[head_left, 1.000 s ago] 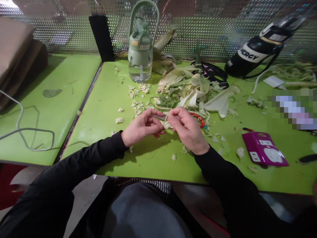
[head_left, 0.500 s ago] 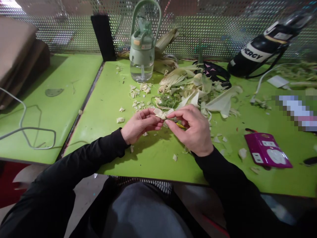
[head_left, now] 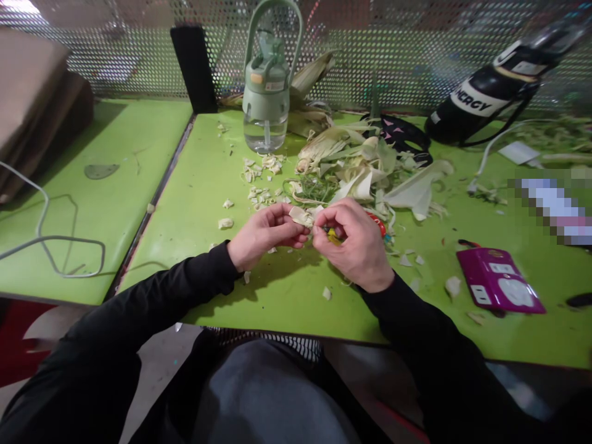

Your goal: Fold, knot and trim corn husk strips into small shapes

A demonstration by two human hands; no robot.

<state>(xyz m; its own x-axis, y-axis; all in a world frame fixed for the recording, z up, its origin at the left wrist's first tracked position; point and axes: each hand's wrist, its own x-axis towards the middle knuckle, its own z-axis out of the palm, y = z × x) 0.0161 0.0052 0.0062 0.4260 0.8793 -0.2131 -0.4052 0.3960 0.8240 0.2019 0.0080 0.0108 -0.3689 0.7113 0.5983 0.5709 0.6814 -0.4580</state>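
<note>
My left hand [head_left: 271, 235] pinches a small pale corn-husk piece shaped like a flower [head_left: 301, 216] between thumb and fingers. Closed in a pinch, my right hand [head_left: 354, 242] meets the piece at its right side; what its fingertips hold is too small to make out. Something yellow [head_left: 333, 236] shows beneath the right fingers, and something red [head_left: 378, 223] peeks out behind that hand; both are mostly hidden. Just beyond my hands lies a heap of dried corn husks [head_left: 365, 163] with a tangle of green string [head_left: 317, 187]. Small cut husk scraps [head_left: 261, 196] are strewn on the green table [head_left: 277, 296].
A pale green water bottle [head_left: 266, 98] stands behind the scraps. At the back right leans a black bottle [head_left: 481, 98]. A purple packet [head_left: 502, 280] and a white cable [head_left: 490, 145] lie to the right. Brown cardboard [head_left: 32, 92] is at far left, and perforated mesh [head_left: 148, 55] borders the back.
My right hand has shifted slightly and its fingers have drawn closer together beside the husk piece. The red thing behind it has come into view. My left hand has barely moved.
</note>
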